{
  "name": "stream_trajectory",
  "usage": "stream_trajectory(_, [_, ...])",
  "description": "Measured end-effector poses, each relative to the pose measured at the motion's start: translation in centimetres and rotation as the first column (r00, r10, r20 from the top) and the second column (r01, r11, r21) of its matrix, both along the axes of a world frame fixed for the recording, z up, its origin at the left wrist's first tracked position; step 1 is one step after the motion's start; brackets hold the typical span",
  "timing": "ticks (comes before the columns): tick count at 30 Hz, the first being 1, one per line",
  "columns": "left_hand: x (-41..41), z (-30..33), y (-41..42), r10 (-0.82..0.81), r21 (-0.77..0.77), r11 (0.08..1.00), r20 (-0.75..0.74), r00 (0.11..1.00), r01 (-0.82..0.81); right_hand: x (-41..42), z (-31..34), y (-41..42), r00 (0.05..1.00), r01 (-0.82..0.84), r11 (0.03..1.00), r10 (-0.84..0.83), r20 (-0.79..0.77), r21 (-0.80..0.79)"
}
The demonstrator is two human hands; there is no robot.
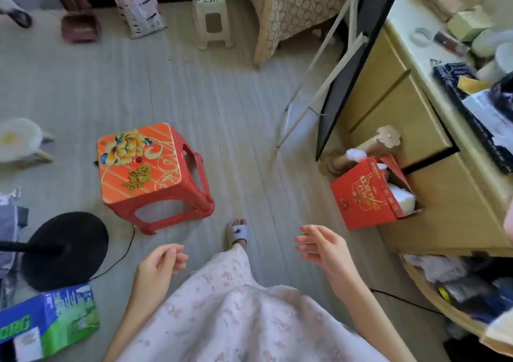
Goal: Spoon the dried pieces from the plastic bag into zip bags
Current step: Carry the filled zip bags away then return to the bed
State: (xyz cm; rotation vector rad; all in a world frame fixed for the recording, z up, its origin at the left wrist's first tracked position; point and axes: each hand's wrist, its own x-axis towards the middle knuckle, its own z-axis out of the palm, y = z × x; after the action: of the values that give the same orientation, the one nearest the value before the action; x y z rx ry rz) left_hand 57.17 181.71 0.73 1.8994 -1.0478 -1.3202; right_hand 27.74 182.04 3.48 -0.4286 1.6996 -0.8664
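Observation:
I am standing and looking down at a grey plank floor. My left hand (162, 261) hangs in front of my dress with its fingers loosely curled, holding nothing. My right hand (323, 246) is out to the right, fingers spread and relaxed, also holding nothing. No plastic bag of dried pieces, spoon or zip bag can be picked out with certainty in this view.
A red plastic stool (150, 173) with a flower print stands on the floor ahead left. A red carton (369, 195) leans by the yellow cabinet (433, 167) at right, whose top is cluttered. A black fan base (66, 248) and a green-blue box (47, 320) lie at left. A white stool (212, 15) stands far back.

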Motion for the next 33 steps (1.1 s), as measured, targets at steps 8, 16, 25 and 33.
stream_trajectory(8, [-2.8, 3.3, -23.1, -0.033, -0.068, 0.997, -0.068, 0.997, 0.028, -1.7, 1.7, -17.8, 0.999, 0.022, 0.999, -0.024, -0.045, -0.041])
stream_trajectory(16, [-5.9, 2.2, -37.9, 0.005, -0.063, 0.998, -0.103, 0.995, -0.012, -3.8, 0.6, -33.9, 0.997, -0.042, 0.998, 0.039, -0.068, -0.036])
stream_trajectory(25, [-10.1, 0.3, -53.2, 0.128, -0.012, 0.991, -0.138, 0.982, -0.131, -8.2, 1.6, -54.9, 0.995, -0.084, 0.994, 0.080, -0.061, -0.065])
stream_trajectory(33, [-10.9, 1.1, -66.2, 0.149, -0.033, 0.988, -0.078, 0.986, -0.152, -9.8, 2.6, -69.2, 0.990, -0.122, 0.992, 0.120, -0.071, -0.024])
